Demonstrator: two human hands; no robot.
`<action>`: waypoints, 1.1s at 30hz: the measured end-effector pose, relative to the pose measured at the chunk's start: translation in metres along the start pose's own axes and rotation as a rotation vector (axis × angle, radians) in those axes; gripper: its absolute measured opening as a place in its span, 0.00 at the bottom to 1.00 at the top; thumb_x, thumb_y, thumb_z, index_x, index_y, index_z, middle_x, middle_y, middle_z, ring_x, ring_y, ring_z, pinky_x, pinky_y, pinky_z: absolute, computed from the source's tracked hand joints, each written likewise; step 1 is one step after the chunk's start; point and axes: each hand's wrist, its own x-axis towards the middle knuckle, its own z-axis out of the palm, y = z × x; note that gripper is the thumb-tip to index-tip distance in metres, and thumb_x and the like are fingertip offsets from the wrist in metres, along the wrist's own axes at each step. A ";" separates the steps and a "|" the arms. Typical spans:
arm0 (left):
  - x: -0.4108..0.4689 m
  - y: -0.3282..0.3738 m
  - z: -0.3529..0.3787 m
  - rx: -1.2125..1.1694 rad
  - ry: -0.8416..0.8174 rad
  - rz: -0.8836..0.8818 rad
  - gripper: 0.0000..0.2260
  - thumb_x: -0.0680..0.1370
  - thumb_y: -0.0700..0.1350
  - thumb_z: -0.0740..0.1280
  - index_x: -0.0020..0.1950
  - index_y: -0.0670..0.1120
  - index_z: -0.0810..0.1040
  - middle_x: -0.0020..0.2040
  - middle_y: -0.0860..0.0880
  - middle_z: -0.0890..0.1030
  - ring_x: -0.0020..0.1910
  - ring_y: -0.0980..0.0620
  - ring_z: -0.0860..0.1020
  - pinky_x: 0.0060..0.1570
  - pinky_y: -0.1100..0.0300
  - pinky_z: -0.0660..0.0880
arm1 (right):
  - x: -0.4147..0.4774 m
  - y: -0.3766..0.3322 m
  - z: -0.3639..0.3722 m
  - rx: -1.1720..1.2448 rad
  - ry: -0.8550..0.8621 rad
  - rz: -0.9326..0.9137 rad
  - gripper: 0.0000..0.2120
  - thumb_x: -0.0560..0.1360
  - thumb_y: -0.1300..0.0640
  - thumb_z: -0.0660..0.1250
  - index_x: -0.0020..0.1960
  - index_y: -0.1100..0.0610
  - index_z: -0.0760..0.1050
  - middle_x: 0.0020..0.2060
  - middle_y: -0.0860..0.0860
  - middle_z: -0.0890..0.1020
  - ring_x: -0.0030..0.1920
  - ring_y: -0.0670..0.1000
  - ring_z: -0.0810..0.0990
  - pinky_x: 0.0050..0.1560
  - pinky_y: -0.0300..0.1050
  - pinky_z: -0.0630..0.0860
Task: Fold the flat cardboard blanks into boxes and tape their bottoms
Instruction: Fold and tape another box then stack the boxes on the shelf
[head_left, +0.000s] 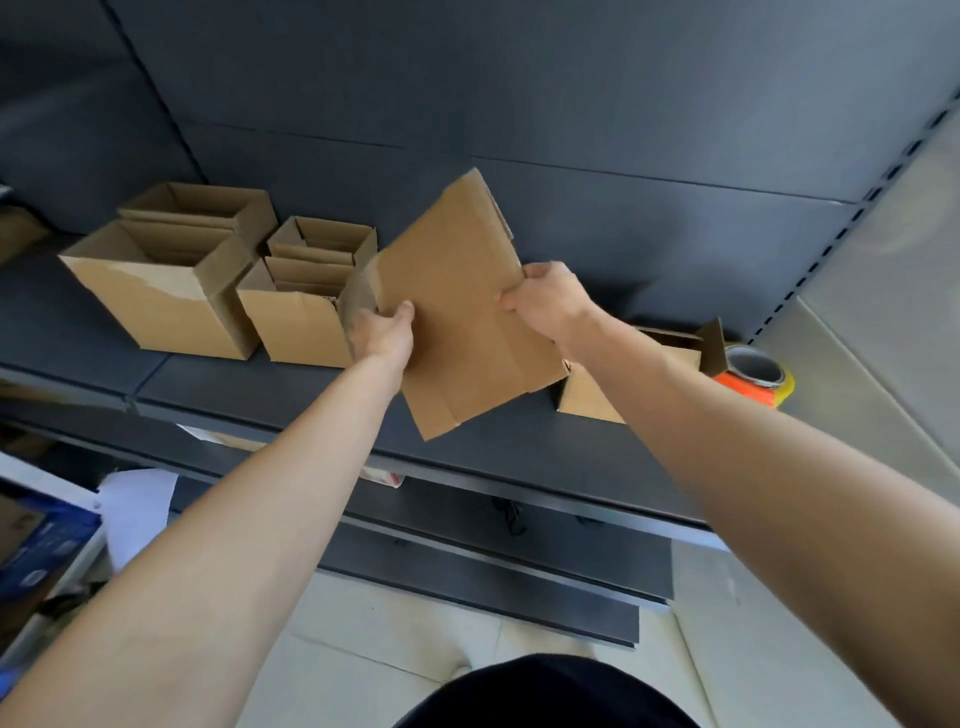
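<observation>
The flat cardboard blank (462, 306) is held up in the air over the front part of the dark grey shelf (234, 379), about midway along it, tilted so one corner points up at the back panel (623, 130) and the opposite corner dips towards the shelf's front edge.

To its left, four open-topped boxes stand on the shelf in two pairs: a large box (156, 301) near the front with a second large box (202, 205) behind it, and a smaller box (296, 327) with another small box (322, 236) behind that. The blank's left edge overlaps the smaller box from where I stand. On the right, a further box (587, 395) is partly hidden by the right forearm, and just beside it, towards the shelf's right end, lies an orange and yellow tape roll (753, 371).

Both arms reach out nearly straight. The left hand (384, 332) grips the blank's left edge, thumb on the near face and fingers curled behind. The right hand (545, 301) pinches the right edge, fingers wrapped round it.

The blank is plain brown, with crease lines and slit flaps at its lower end. Its left edge near the left hand looks bowed and blurred.
</observation>
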 end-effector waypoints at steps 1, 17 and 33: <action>-0.006 0.010 0.004 -0.010 0.000 0.037 0.28 0.78 0.55 0.64 0.72 0.42 0.62 0.70 0.43 0.68 0.66 0.41 0.70 0.62 0.50 0.70 | -0.005 -0.005 -0.012 -0.021 0.031 -0.024 0.16 0.73 0.63 0.64 0.59 0.67 0.76 0.54 0.60 0.82 0.56 0.61 0.80 0.55 0.57 0.78; -0.180 0.087 0.146 0.111 -0.773 0.337 0.10 0.77 0.45 0.68 0.55 0.40 0.75 0.53 0.44 0.76 0.53 0.48 0.75 0.59 0.55 0.73 | -0.108 0.020 -0.219 -0.471 0.724 0.147 0.19 0.74 0.58 0.58 0.62 0.63 0.73 0.58 0.60 0.78 0.56 0.63 0.77 0.53 0.49 0.75; -0.168 0.046 0.143 0.301 -1.082 0.197 0.11 0.80 0.42 0.63 0.63 0.46 0.74 0.56 0.45 0.80 0.51 0.48 0.80 0.46 0.59 0.75 | -0.071 0.082 -0.163 -0.480 0.382 0.262 0.17 0.74 0.59 0.59 0.60 0.64 0.72 0.58 0.61 0.77 0.57 0.63 0.77 0.50 0.48 0.75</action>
